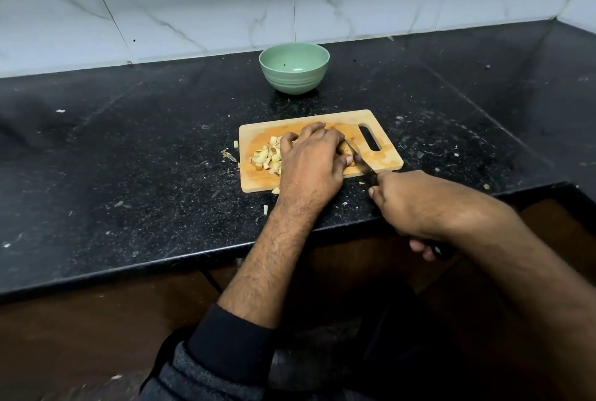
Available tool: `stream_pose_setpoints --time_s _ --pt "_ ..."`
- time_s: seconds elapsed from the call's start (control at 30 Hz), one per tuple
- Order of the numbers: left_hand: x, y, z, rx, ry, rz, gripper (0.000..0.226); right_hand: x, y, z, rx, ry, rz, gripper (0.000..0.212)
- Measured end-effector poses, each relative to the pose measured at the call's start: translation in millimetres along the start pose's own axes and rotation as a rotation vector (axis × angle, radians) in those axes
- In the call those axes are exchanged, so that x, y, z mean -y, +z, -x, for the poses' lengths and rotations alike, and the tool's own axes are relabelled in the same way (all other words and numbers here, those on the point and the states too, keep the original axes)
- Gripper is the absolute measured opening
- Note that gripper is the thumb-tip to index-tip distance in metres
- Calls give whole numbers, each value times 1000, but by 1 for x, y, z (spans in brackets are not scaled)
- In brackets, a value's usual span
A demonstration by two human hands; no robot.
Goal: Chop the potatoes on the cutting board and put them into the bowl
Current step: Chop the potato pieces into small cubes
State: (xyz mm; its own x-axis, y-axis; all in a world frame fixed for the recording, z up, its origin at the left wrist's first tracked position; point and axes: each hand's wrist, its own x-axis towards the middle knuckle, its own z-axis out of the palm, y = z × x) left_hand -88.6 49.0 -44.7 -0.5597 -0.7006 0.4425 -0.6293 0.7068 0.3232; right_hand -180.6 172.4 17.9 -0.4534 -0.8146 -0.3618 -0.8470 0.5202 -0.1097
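No readable labels here. I'm curling my left hand over a potato on the cutting board, while my right hand is gripping the knife.

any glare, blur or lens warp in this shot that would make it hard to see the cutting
Head view: wide-angle warp bows the counter edge and wall tiles; a soft highlight sits inside the bowl; lighting is dim and even, the dark counter swallowing shadows. The knife blade is dark and slightly soft, and the left hand hides the piece being cut, while the potato pieces read clearly. The right hand is sharp enough.
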Motion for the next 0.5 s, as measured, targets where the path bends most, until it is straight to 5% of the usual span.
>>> stream_pose_setpoints --time_s 0.33,0.5 --pt "-2 1 3 3 36 -36 43 -5 -8 52 202 100 -183 28" --pt "-2 0 4 -29 18 27 38 6 -3 45 115 130 -157 34"
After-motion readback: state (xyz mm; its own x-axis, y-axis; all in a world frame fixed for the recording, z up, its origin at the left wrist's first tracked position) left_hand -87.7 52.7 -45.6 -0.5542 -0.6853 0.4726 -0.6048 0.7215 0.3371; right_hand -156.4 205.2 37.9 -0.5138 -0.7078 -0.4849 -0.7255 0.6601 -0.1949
